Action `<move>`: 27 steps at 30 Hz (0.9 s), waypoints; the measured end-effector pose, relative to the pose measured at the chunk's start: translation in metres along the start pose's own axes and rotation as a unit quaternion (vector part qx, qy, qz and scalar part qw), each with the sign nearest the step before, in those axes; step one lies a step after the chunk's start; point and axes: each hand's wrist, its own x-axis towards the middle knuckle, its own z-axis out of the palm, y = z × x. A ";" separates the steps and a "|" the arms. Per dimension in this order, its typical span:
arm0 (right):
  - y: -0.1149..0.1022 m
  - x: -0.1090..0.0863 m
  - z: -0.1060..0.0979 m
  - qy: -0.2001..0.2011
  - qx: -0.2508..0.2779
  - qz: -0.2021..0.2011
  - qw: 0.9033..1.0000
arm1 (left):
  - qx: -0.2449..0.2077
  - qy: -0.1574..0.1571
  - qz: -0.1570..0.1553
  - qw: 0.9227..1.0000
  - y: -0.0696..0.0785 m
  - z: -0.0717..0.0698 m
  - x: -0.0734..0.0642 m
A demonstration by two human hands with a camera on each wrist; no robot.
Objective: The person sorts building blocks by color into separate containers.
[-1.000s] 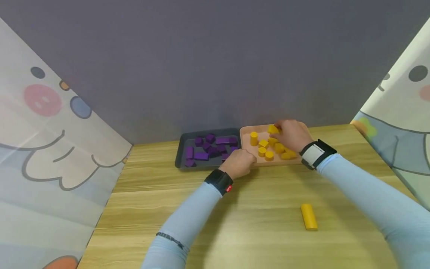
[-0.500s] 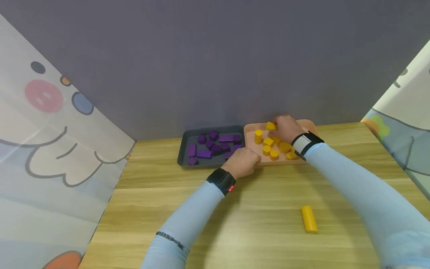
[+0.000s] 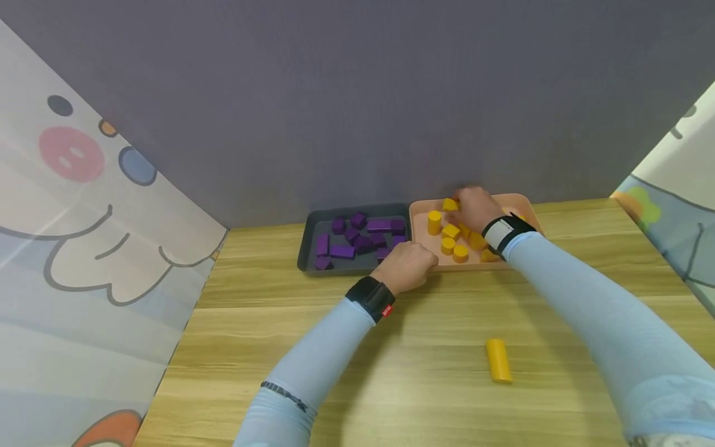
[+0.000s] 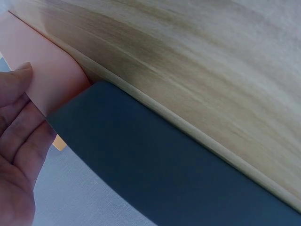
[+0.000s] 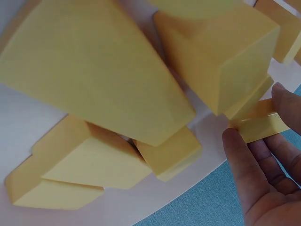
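Note:
My left hand (image 3: 406, 267) grips the front rim of the peach tray (image 3: 530, 214). In the left wrist view its thumb lies on the outer wall, with the fingers over the inner side. At the tray's back, my right hand (image 3: 477, 210) pinches a yellow block (image 3: 449, 205) between thumb and fingers, also seen in the right wrist view as a small yellow block (image 5: 263, 123). Several yellow blocks (image 3: 450, 231) lie around it in the tray, including an upright cylinder (image 3: 434, 222). My right hand and wrist hide part of the tray.
A dark grey tray (image 3: 306, 248) of purple blocks (image 3: 342, 251) stands against the peach tray's left side. One yellow rounded bar (image 3: 498, 360) lies on the wooden table (image 3: 251, 335) in front. A grey panel (image 3: 357, 105) rises behind both trays.
My right hand has shifted left and back within the peach tray, still holding the yellow block. The left hand stays on the rim, while the head view has shifted slightly.

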 end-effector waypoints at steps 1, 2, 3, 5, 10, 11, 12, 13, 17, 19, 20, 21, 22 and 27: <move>0.000 0.000 0.000 0.001 0.001 0.002 1.000 | 0.000 0.000 0.000 1.000 0.000 0.000 0.000; -0.001 0.000 0.000 0.002 0.003 0.003 1.000 | -0.001 0.000 0.001 1.000 0.000 0.000 0.000; -0.001 0.000 0.001 0.003 0.003 0.004 1.000 | -0.002 0.000 0.001 1.000 -0.001 0.000 0.000; -0.001 0.000 0.001 0.003 0.002 0.004 1.000 | -0.004 0.000 0.001 1.000 -0.001 0.001 0.000; 0.001 0.004 0.001 -0.004 -0.021 0.012 1.000 | 0.000 0.007 0.005 1.000 -0.002 0.001 0.000; 0.001 0.004 0.001 -0.006 -0.027 0.014 1.000 | 0.001 0.008 0.006 1.000 -0.002 0.001 0.000; 0.001 0.005 0.001 -0.008 -0.032 0.017 0.999 | 0.001 0.009 0.006 1.000 -0.003 0.001 0.000; 0.001 0.004 0.000 -0.010 -0.033 0.019 0.999 | 0.002 0.011 0.007 1.000 -0.002 0.001 0.000; 0.001 -0.002 -0.006 -0.005 -0.036 0.021 0.999 | 0.003 0.015 0.006 1.000 -0.002 0.000 -0.001; -0.001 -0.007 -0.009 0.007 -0.039 0.011 0.999 | 0.002 0.016 0.005 1.000 -0.001 -0.001 -0.001; -0.002 -0.011 -0.011 0.016 -0.041 0.003 0.999 | 0.000 0.016 0.005 1.000 -0.001 -0.001 -0.002; -0.004 -0.016 -0.012 0.025 -0.044 -0.005 0.999 | 0.000 0.016 0.005 1.000 -0.001 -0.002 -0.002; -0.006 -0.021 -0.014 0.034 -0.046 -0.013 0.998 | -0.002 0.016 0.005 1.000 -0.002 -0.001 -0.002; -0.020 -0.062 -0.020 0.083 -0.049 -0.070 0.993 | -0.005 0.022 0.006 1.000 -0.005 0.001 -0.001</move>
